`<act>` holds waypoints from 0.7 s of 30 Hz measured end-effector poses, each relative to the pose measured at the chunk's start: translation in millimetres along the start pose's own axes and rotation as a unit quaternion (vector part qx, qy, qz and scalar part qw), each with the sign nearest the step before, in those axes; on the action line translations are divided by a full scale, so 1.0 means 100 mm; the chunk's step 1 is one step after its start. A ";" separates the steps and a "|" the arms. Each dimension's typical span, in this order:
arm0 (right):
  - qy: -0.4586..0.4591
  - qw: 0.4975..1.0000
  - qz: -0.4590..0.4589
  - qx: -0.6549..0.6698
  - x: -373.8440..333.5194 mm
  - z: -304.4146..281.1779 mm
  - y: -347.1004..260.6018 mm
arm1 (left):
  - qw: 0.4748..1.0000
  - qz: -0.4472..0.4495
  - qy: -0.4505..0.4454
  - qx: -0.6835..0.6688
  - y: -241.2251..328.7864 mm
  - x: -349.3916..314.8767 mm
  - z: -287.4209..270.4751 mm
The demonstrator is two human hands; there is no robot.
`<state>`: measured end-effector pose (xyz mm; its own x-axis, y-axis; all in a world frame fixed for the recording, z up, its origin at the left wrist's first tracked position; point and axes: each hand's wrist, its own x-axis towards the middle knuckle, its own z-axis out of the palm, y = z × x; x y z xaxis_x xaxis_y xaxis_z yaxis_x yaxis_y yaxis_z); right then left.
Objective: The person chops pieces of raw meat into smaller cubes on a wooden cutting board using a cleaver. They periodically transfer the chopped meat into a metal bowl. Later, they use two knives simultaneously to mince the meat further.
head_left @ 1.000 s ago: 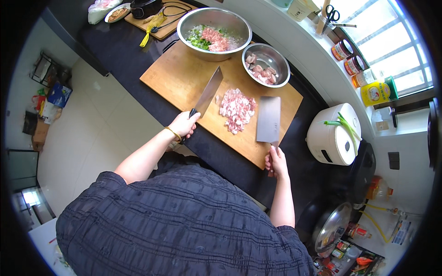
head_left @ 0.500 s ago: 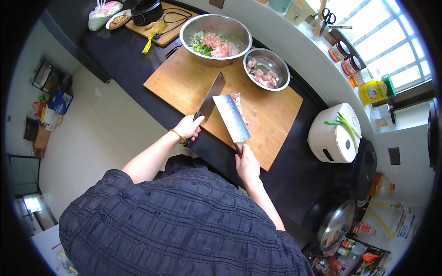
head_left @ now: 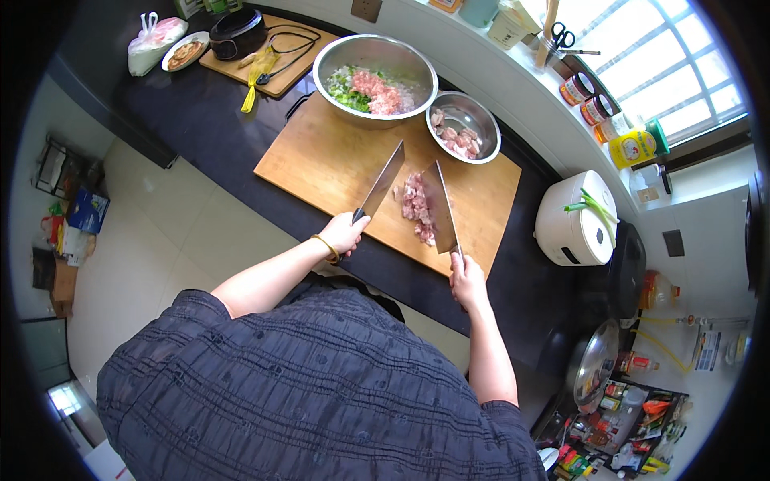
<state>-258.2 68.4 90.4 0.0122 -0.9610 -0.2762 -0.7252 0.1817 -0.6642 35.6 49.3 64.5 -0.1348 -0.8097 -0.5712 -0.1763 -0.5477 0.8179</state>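
My left hand (head_left: 343, 232) grips the dark handle of a cleaver (head_left: 383, 183), its blade slanting up over the wooden cutting board (head_left: 321, 164). Closed round a second handle, my right hand (head_left: 468, 282) holds another cleaver (head_left: 440, 210) just right of a pile of chopped raw meat (head_left: 415, 207). The pile lies between the two blades. Behind the board's left part sits a large steel bowl (head_left: 425, 68) with pink minced meat (head_left: 377, 90) and chopped greens. A smaller steel bowl (head_left: 485, 120) at the far right of the board holds meat chunks (head_left: 457, 144).
A white rice cooker (head_left: 561, 220) with spring onions (head_left: 595, 210) on its lid stands to the right. At the back left are a second board (head_left: 281, 82), a black pot (head_left: 239, 36) and a plate of food (head_left: 186, 53). Jars (head_left: 576, 88) line the window sill.
The right cleaver has moved right, from covering the meat to its right side, and its blade now stands steeper. The left cleaver has shifted slightly right. More of the meat shows.
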 end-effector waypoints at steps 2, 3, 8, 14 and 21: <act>0.052 0.998 -0.026 0.035 -0.08 -0.03 -0.27 | 1.000 0.004 -0.006 0.003 0.00 0.00 -0.05; 0.065 0.996 -0.017 0.065 -0.11 -0.01 -0.38 | 1.000 0.004 -0.008 0.002 0.03 -0.02 -0.06; 0.095 0.991 0.013 -0.096 -0.07 0.40 -0.25 | 0.999 0.017 -0.025 0.026 0.02 0.03 -0.12; 0.178 0.983 0.005 -0.049 -0.10 0.50 -0.51 | 0.998 0.031 -0.036 0.034 0.02 0.06 -0.16; 0.175 0.982 -0.031 -0.069 0.08 0.37 -0.64 | 0.998 0.025 -0.038 0.037 0.01 0.06 -0.18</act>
<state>-186.1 56.7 105.1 -0.1606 -0.9865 0.0321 -0.8170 0.1147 -0.5651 52.1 40.3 63.6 -0.2183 -0.8153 -0.5363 -0.2392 -0.4880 0.8394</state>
